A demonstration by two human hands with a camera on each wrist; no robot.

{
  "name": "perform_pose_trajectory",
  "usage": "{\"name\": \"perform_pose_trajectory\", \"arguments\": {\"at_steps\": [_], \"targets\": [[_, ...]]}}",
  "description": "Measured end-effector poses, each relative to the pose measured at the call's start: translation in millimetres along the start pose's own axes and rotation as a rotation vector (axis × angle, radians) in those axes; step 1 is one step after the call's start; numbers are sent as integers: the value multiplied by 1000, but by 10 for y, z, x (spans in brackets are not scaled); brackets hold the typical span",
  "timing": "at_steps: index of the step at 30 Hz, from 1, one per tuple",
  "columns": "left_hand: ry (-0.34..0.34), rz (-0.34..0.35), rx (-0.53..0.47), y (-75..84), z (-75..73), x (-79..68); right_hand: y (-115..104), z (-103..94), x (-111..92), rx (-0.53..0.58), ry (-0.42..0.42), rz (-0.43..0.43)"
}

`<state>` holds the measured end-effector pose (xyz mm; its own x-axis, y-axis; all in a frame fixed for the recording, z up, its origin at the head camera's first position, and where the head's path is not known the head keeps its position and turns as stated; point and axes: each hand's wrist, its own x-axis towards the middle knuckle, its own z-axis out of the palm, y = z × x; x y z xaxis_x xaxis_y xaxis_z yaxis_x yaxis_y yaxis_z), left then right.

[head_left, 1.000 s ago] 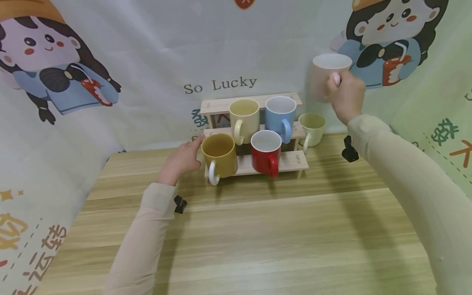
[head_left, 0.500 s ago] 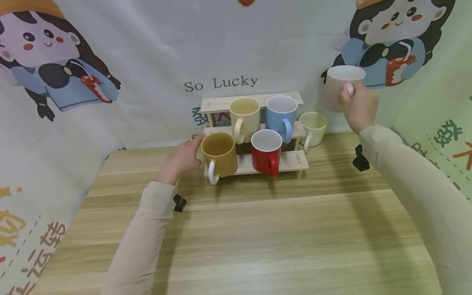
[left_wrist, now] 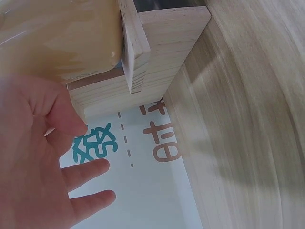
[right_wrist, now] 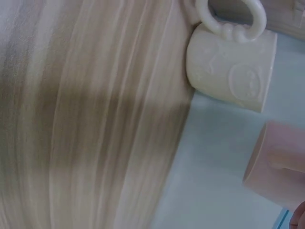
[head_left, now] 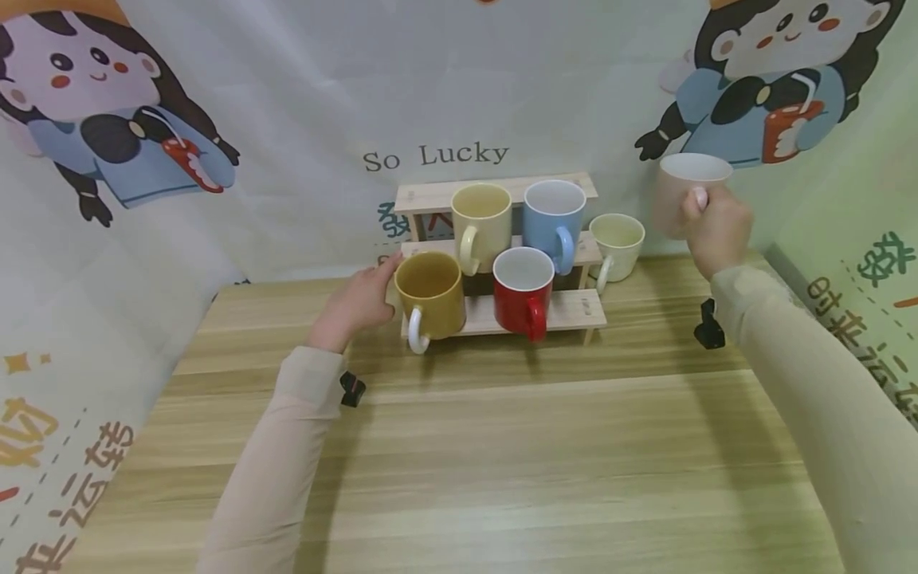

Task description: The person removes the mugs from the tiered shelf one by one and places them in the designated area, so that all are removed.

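Observation:
In the head view my right hand (head_left: pixel 719 233) grips the handle of a pale pink mug (head_left: pixel 674 199), held upright in the air right of the rack. The right wrist view catches the pink mug (right_wrist: pixel 279 164) at its edge, with only a bit of finger. My left hand (head_left: pixel 356 307) is at the left end of a stepped wooden rack (head_left: pixel 566 312), fingertips by the middle shelf, beside a mustard mug (head_left: pixel 441 307) with a white handle. Its lower fingers (left_wrist: pixel 88 174) stick out loosely in the left wrist view; whether the fingertips press the wood is hidden.
A red mug (head_left: pixel 522 295) shares the low shelf with the mustard one. Behind them, a yellow mug (head_left: pixel 482 223) and a blue mug (head_left: pixel 555 219) occupy the middle step. A cream cup (head_left: pixel 620 251) stands on the wooden table (head_left: pixel 545 462) right of the rack, near the cloth backdrop (head_left: pixel 301 104).
My right hand has carried the pink mug to the right and lower, past the cream cup. The left hand stays by the rack, and the view has shifted slightly.

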<state>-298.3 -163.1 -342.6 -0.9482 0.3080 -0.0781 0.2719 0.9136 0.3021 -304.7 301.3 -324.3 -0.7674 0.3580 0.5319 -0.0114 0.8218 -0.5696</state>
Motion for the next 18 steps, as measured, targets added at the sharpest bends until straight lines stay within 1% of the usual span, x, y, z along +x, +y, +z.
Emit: {"name": "perform_pose_trajectory", "arguments": {"at_steps": [9,18], "targets": [[-9,-3,-2,14,-3,5,200,86,-57,-44,-19,-37],[-1,2,-14,8,-3,-2,359,238,-145,-114,-55,-80]]}}
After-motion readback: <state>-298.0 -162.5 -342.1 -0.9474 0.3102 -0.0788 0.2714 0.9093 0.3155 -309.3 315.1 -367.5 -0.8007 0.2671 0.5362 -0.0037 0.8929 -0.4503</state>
